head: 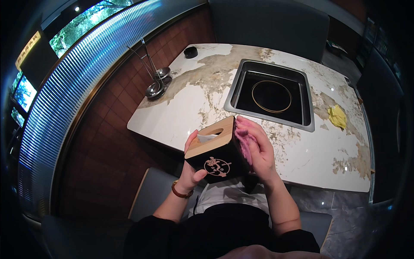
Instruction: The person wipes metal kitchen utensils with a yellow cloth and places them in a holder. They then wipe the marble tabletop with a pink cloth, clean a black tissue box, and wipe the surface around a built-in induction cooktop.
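Observation:
A black tissue box [220,162] with a light wooden lid is held up before my body, at the near edge of the table. White tissue pokes from the oval slot in its lid, and its near side bears a logo with writing. My left hand [190,168] grips the box's left side, thumb towards the front. On the box's right side, my right hand [262,152] presses a pink cloth [245,142] against the wall. Part of the cloth is hidden by the fingers.
The marble-patterned table [168,126] has a metal-framed induction cooktop [271,96] set into it. A yellow cloth [337,116] lies right of the cooktop. Ladles [154,89] stand in a holder at the left, and a small black container [190,52] sits at the far left corner.

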A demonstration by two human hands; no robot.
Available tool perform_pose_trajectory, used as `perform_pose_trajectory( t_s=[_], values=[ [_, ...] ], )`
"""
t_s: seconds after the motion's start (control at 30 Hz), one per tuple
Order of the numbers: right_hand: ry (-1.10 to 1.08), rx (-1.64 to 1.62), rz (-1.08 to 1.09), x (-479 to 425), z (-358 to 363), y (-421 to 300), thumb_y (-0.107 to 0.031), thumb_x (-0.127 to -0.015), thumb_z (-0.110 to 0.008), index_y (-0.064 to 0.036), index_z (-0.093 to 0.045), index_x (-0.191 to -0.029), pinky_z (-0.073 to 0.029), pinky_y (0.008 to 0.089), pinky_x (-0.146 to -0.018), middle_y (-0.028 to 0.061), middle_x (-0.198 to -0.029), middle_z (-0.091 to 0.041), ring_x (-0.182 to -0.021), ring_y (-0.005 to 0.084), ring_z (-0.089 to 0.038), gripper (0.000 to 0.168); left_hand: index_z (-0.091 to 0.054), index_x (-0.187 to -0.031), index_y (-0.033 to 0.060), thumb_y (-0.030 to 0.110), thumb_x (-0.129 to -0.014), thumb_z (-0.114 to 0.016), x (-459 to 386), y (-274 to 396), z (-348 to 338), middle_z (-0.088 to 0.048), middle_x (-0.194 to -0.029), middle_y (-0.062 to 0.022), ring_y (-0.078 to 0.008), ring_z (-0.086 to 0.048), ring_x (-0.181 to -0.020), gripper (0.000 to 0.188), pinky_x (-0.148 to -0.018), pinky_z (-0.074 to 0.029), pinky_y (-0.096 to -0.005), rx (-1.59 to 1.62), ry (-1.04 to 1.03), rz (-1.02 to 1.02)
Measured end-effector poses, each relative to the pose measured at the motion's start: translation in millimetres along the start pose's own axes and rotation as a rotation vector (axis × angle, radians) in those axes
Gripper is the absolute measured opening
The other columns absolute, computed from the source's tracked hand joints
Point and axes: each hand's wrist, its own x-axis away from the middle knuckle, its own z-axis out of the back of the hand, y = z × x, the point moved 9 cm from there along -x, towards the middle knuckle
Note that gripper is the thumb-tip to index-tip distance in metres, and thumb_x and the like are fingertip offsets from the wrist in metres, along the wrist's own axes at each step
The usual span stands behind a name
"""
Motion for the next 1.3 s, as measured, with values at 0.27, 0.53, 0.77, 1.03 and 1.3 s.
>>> perform_pose_trajectory(
  t_s=[0.27,0.53,0.77,1.03,1.3],
  values=[
    [0.216,-0.589,-0.463,26,8,72,-0.014,-0.099,-0.057,-0.001,-0.048,-0.136,-0.047,0.0275,-0.095,0.0065,-0.121,-0.058,-0.107,0.0126,-0.057,0.04,-0.011,-0.155,-0.0002,0.058,-0.074,-0.075,-8,2,10,-0.031,-0.153,-0.0155,-0.0275,-0.037,-0.139,0.118,-0.114,-0.031,-0.0411,-0.058,0.024,-0.007],
    [0.391,-0.06,-0.099,31,4,33,0.001,-0.089,-0.058,-0.001,-0.056,-0.127,-0.036,0.0365,-0.109,0.0177,-0.136,-0.05,-0.129,0.0268,-0.047,0.039,0.005,-0.156,0.008,0.032,-0.087,-0.076,-10,4,16,-0.032,-0.15,-0.0174,-0.0258,-0.04,-0.135,0.109,-0.11,-0.035,-0.0379,-0.278,0.055,-0.048],
    [0.157,0.624,0.318,26,-44,-27,0.001,-0.076,-0.066,-0.004,-0.067,-0.118,-0.046,0.0445,-0.102,0.0156,-0.127,-0.059,-0.119,0.037,-0.055,0.042,0.013,-0.154,0.0086,0.011,-0.078,-0.08,-10,-15,11,-0.03,-0.15,-0.0219,-0.029,-0.037,-0.138,0.121,-0.113,-0.033,-0.042,-0.246,0.072,0.044],
    [0.109,0.639,0.413,19,-36,-41,0.003,-0.077,-0.065,-0.004,-0.069,-0.111,-0.051,0.0421,-0.095,0.0164,-0.127,-0.059,-0.115,0.0349,-0.059,0.036,0.004,-0.156,0.0049,0.021,-0.073,-0.083,-4,-1,15,-0.027,-0.153,-0.0193,-0.0284,-0.035,-0.139,0.121,-0.115,-0.028,-0.0401,-0.123,0.086,-0.018],
    [0.198,-0.177,-0.034,15,-8,5,0.0,-0.097,-0.049,0.0,-0.058,-0.125,-0.043,0.0334,-0.101,0.0181,-0.137,-0.05,-0.12,0.0248,-0.054,0.03,-0.002,-0.156,0.0019,0.05,-0.072,-0.078,4,-11,13,-0.033,-0.151,-0.0181,-0.0266,-0.038,-0.138,0.123,-0.114,-0.03,-0.0401,0.106,0.002,0.094]
  ],
)
